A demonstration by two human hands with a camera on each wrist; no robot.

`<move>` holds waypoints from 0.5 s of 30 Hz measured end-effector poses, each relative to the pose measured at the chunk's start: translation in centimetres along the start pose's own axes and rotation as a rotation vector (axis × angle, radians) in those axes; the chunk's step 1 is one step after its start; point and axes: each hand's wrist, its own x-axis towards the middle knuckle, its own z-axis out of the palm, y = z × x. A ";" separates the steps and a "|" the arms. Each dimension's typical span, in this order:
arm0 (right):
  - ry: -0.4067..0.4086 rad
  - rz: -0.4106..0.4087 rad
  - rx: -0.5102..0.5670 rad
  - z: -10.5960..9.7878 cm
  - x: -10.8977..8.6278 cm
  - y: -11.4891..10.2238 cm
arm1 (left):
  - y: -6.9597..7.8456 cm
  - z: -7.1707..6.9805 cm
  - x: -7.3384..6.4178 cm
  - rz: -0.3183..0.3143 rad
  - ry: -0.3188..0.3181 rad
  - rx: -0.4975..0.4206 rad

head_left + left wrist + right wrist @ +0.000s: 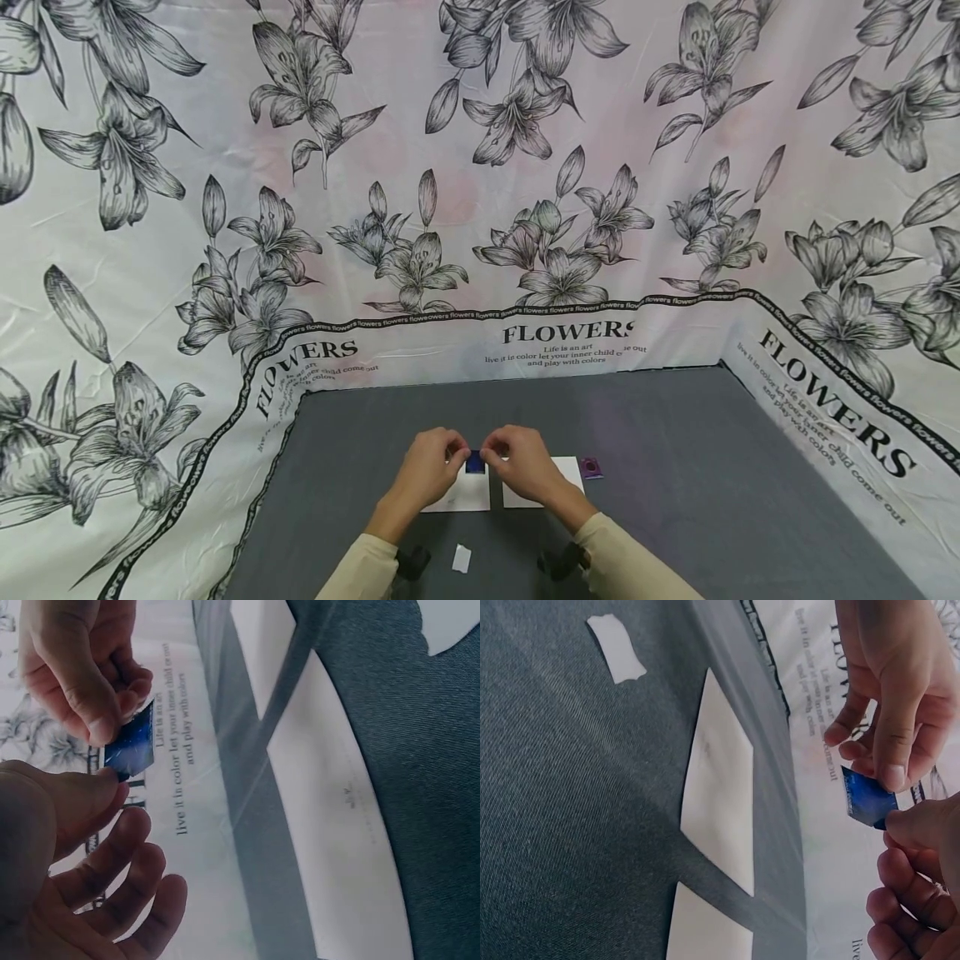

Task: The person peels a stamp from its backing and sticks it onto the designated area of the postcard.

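A small, shiny dark-blue square packet (475,462) is held up between both hands over the grey table. My left hand (433,461) pinches one edge of it between thumb and forefinger. The opposite edge is pinched by my right hand (522,461). In the left wrist view the blue packet (131,744) spans from the left hand (97,862) to the right hand (86,671), and the left hand's other fingers are loosely bent. The right wrist view shows the blue packet (870,796) with a slanted lower edge; printing on it is too small to read.
Two white cards (468,496) (566,471) lie side by side on the table beneath the hands. A purple square packet (592,468) with a round mark lies right of them. Nearer to me is a torn white scrap (462,558). A flower-printed curtain (450,350) surrounds the table.
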 end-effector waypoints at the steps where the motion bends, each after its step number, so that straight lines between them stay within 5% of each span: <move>1: -0.008 0.005 -0.003 0.1 0.0 0.1 | -0.1 0.1 0.1 0.002 -0.004 -0.004; 15: -0.080 0.043 -0.003 1.1 0.6 1.5 | -1.3 1.6 0.8 -0.053 -0.080 -0.008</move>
